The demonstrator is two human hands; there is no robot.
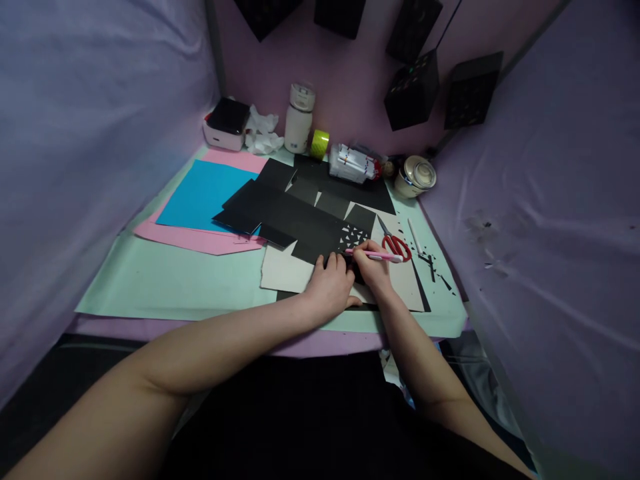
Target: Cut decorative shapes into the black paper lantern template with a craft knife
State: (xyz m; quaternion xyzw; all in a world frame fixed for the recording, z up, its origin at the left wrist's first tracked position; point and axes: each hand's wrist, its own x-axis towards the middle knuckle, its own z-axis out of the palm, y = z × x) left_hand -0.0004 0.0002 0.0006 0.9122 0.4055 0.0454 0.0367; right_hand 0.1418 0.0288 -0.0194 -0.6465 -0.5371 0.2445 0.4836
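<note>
My right hand [373,265] is closed around a slim pink pen-style craft knife [380,255] with a white end; its tip is hidden by my fingers. Under it lies a black card sheet [315,230] with small triangular cut-outs near its right end and notched flaps along its edges. My left hand [331,288] lies flat on the near edge of this card, fingers stretched out and thumb apart. A pale board [287,269] is beneath the card. Red-handled scissors [395,244] rest just right of my right hand, blades pointing away.
Blue [205,193] and pink sheets [200,242] lie to the left. A white bottle [299,120], yellow tape roll [319,143], clear pack of markers [353,164] and lidded cup [416,176] line the back. Black scraps [433,268] and a white pen [415,235] lie right. Black boxes [413,90] hang above.
</note>
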